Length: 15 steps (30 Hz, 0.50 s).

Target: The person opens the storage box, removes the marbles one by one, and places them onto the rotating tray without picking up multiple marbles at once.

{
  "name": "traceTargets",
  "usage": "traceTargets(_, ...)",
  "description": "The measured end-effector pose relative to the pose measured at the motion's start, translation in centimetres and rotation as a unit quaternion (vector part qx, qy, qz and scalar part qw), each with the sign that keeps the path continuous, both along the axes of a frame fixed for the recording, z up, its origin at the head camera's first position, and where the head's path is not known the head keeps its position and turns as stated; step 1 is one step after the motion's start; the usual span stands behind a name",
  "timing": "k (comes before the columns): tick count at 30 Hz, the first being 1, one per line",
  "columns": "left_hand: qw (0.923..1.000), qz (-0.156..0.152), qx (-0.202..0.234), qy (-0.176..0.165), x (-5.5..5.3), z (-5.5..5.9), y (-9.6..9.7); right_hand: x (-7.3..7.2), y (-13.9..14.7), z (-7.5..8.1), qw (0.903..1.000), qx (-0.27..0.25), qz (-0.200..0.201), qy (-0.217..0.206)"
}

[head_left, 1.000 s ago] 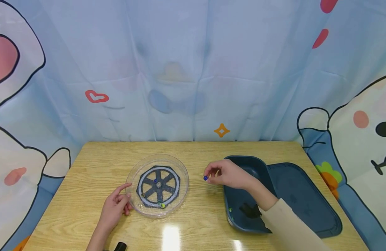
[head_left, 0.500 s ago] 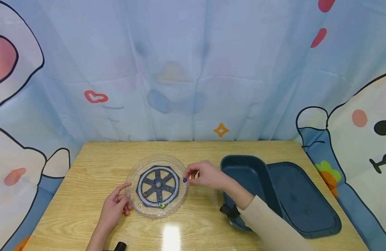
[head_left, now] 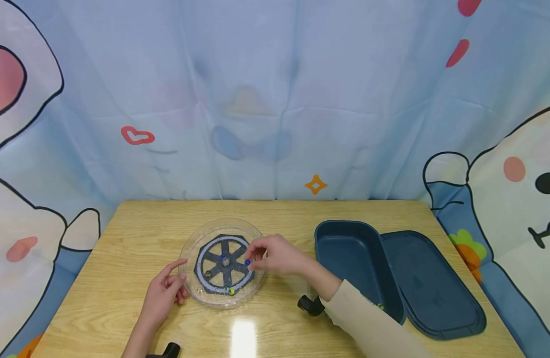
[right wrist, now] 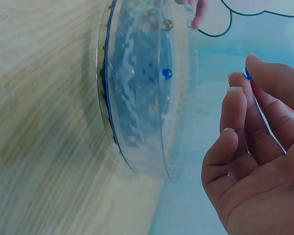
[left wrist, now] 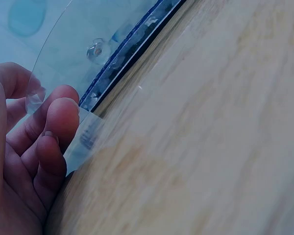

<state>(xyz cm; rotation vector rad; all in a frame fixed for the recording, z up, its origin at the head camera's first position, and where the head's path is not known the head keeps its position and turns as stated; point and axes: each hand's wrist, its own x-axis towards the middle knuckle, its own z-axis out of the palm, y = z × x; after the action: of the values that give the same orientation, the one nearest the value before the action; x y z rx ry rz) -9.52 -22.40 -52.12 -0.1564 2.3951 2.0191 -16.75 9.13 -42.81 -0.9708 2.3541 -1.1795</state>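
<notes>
Pale wooden table (head_left: 123,278) before a blue cartoon-printed curtain (head_left: 266,99).

bright, even | glare on table (head_left: 242,338) | wrist views blurred
</notes>
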Motion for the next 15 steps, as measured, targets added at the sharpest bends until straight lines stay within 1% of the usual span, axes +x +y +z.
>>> traceTargets(9, 0.9999, -0.010, 0.005, 0.005, -0.06, -0.11, -0.15, 0.14, -0.81, -0.84, 0.9996, 0.002, 0.005, -0.027)
traceTargets(15, 0.9999, -0.010, 0.006, 0.006, -0.05, -0.07, -0.13, 0.19, -1.01, -1.07, 0.9995, 0.005, 0.014, -0.029)
